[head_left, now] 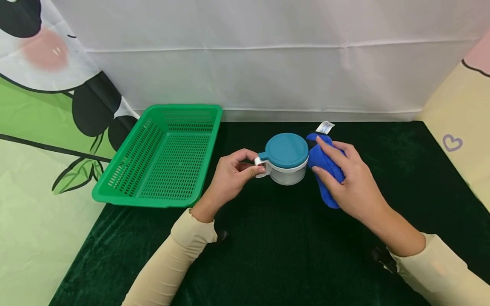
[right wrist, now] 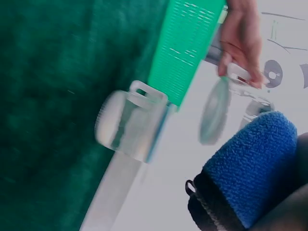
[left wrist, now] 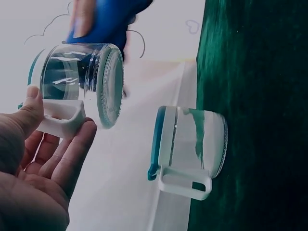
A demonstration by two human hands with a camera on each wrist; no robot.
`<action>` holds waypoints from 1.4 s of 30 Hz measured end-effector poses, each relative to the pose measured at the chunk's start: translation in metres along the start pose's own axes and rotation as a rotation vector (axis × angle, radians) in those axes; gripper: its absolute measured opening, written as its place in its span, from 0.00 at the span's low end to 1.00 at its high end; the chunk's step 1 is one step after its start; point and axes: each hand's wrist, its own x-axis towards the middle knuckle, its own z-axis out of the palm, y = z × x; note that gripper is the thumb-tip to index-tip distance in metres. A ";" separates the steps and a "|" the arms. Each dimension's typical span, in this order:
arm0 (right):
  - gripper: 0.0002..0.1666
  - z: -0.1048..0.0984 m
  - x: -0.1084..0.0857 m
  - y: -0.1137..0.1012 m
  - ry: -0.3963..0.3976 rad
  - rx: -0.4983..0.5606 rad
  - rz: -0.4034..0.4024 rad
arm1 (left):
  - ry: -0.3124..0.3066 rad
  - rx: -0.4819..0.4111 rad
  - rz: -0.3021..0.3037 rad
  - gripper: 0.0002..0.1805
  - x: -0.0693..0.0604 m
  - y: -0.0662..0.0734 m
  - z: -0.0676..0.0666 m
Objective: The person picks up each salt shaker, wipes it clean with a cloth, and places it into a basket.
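Note:
My left hand (head_left: pixel 234 175) pinches the white handle (head_left: pixel 262 167) of a clear glass jar (left wrist: pixel 67 77) between thumb and fingers. That jar has a round teal lid (head_left: pixel 287 149) and is held up off the table. My right hand (head_left: pixel 353 187) grips a folded blue cloth (head_left: pixel 328 166) with a black edge and a white label, at the held jar's right side. Whether the cloth touches the glass is hard to tell. A second lidded jar (left wrist: pixel 191 144) with a similar handle stands on the table in both wrist views; the head view does not show it separately.
A green perforated plastic basket (head_left: pixel 168 170) stands at the left on the dark green tablecloth (head_left: pixel 275 255). A white sheet (head_left: pixel 268 76) hangs behind the table, with printed cartoon panels at both sides.

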 end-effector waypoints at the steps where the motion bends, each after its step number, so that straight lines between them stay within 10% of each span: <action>1: 0.38 -0.001 0.001 -0.001 0.014 0.003 -0.004 | 0.000 0.000 0.002 0.06 0.000 0.000 0.001; 11: 0.37 0.005 -0.005 0.009 -0.217 -0.076 0.083 | 0.022 0.015 0.028 0.07 0.001 0.000 -0.003; 19: 0.37 -0.005 0.002 0.002 -0.027 0.027 0.026 | -0.037 0.002 -0.006 0.06 0.001 -0.005 0.000; 27: 0.37 -0.001 -0.005 0.011 -0.291 -0.065 0.103 | -0.013 0.022 -0.015 0.06 0.001 -0.003 -0.003; 35: 0.38 -0.004 -0.002 0.000 -0.020 0.025 0.021 | -0.018 0.007 -0.003 0.07 0.004 -0.001 0.000; 42: 0.38 0.008 -0.011 0.008 -0.184 -0.019 0.091 | 0.053 0.022 0.001 0.07 0.004 0.002 -0.001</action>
